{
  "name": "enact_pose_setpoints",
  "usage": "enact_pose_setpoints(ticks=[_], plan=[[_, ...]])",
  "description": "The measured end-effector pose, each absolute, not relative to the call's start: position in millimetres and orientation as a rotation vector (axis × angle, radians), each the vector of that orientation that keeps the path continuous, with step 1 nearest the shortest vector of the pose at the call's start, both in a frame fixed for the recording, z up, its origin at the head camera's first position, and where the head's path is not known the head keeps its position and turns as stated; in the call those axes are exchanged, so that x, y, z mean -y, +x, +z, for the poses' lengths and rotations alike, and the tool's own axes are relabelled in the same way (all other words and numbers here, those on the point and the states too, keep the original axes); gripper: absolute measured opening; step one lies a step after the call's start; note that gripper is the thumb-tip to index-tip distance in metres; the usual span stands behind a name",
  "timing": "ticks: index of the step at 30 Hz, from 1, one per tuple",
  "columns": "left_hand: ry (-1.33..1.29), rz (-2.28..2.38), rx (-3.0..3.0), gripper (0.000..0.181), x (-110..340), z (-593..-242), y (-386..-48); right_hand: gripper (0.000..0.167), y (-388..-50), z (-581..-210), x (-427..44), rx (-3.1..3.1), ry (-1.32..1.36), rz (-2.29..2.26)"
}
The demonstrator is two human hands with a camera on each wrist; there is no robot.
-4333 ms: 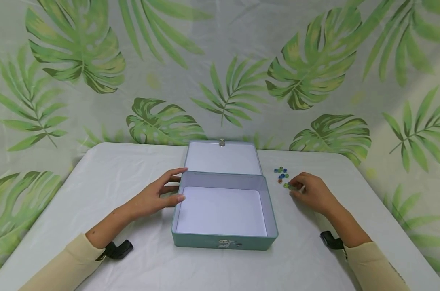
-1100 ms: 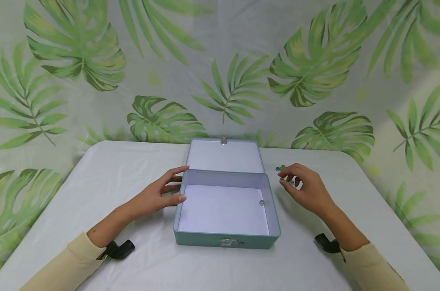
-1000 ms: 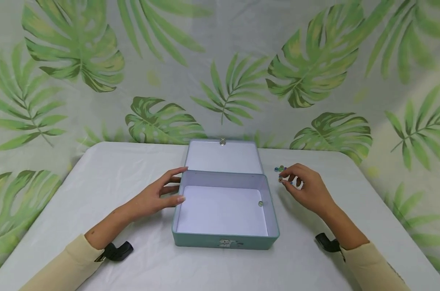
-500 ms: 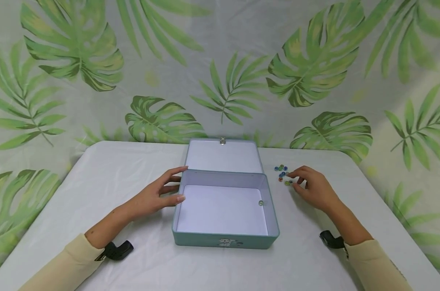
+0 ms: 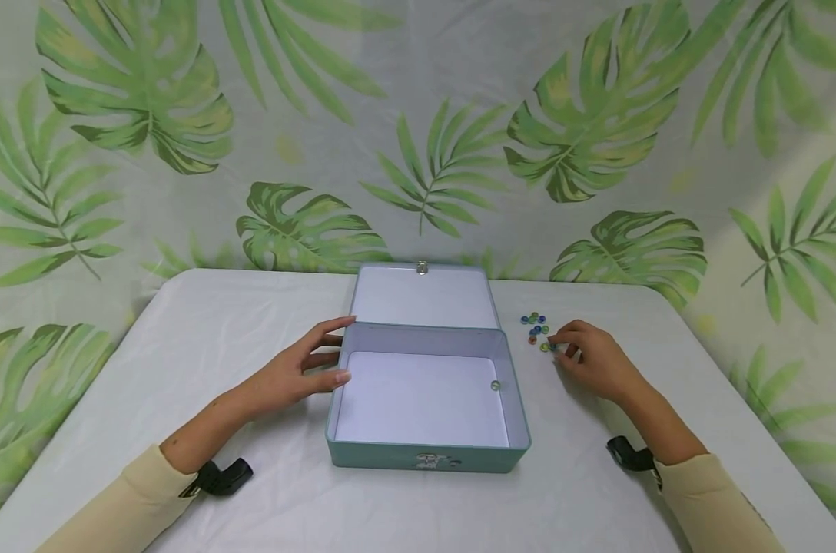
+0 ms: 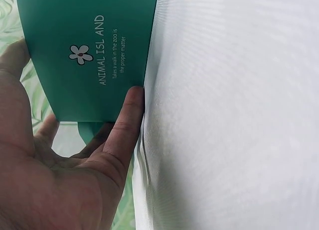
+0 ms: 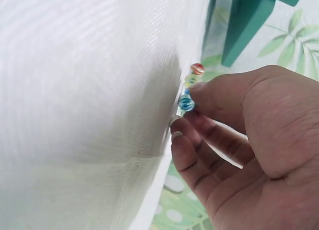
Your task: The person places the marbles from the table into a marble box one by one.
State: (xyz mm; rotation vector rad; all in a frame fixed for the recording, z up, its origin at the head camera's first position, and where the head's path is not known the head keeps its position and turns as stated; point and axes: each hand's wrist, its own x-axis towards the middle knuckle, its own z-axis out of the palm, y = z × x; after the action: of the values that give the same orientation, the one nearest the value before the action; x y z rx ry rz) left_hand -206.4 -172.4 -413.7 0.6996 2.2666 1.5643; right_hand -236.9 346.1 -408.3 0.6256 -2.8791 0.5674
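Note:
A green tin box with a white inside stands with its lid folded back. My left hand rests against its left side, thumb at the rim and fingers stretched toward the back corner. In the left wrist view one finger lies along the printed side wall. To the right of the box, my right hand pinches a blue marble between thumb and fingertips, close to the tabletop. One pale green marble sits inside the box by its right wall.
Several blue and green marbles lie in a loose group right of the box, with an orange-red marble and a yellow-green marble nearer. A white cloth covers the table. Behind hangs a leaf-patterned curtain.
A pale green marble has come into the box since the oldest frame. My right hand has moved from above the orange-red marble rightward and down to the blue one. The left hand stays put.

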Motion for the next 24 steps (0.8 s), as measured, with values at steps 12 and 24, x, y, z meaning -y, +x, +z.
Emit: enact_pose_setpoints(ticks=[12, 24], plan=[[0.707, 1.561, -2.266, 0.081, 174, -412, -207, 0.007, -238, -409, -344, 2.915, 0.595, 0.602], [0.71, 1.571, -2.258, 0.082, 173, -417, -208, 0.009, -231, -402, -334, 2.814, 0.597, 0.624]])
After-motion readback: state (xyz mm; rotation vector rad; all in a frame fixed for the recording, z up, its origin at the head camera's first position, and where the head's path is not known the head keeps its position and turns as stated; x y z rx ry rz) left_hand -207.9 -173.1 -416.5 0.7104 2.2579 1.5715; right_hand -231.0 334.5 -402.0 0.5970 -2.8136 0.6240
